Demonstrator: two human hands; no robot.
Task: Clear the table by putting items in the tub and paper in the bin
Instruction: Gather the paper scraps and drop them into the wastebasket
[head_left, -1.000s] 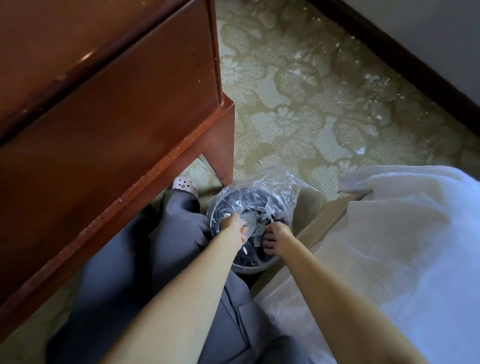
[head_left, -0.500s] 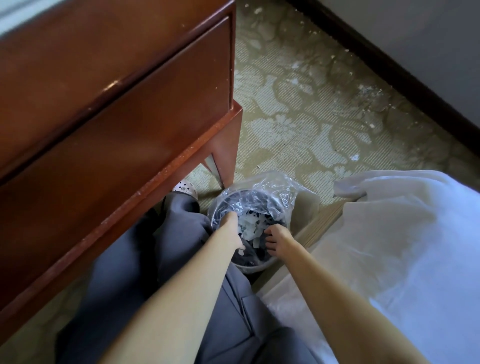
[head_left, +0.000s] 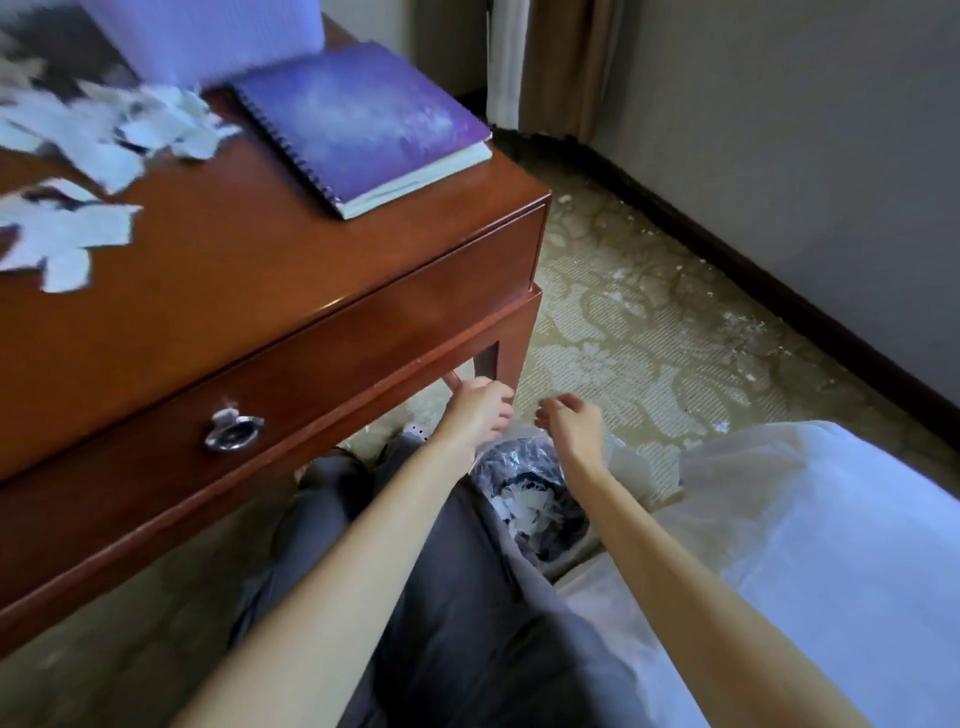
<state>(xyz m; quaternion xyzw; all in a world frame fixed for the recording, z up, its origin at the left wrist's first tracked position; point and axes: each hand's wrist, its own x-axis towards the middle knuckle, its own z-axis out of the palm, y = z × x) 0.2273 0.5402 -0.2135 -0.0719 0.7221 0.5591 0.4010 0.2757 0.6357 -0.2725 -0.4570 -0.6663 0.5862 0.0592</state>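
Head view: bin just beneath both hands, left and right, loosely curled, nothing visible held; torn paper up-left of them on the table, light pieces liable to flutter onto the carpet in transit.

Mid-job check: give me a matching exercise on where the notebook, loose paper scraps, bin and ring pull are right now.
Things:
1 notebook
2 paper scraps
3 bin
4 ring pull

Places:
A on the floor
B on the drawer front
C at the tabletop's right corner
D spread over the tabletop's left part

Pairs: 1-C, 2-D, 3-A, 4-B
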